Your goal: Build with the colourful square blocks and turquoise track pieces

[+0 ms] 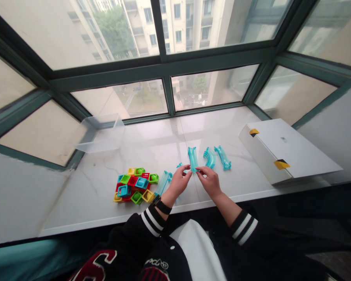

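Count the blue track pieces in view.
5 pieces: one between the left hand and right hand, two beyond the right hand, one beside the left, one partly behind it; more may be hidden.

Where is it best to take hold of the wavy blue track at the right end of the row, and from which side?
Probably pinch the wavy track at its middle, from above and slightly right, with fingers on its two long edges. It lies flat on the sill, and the ribbed curved piece sits close on its left. The right hand, on the straight piece, is nearest.
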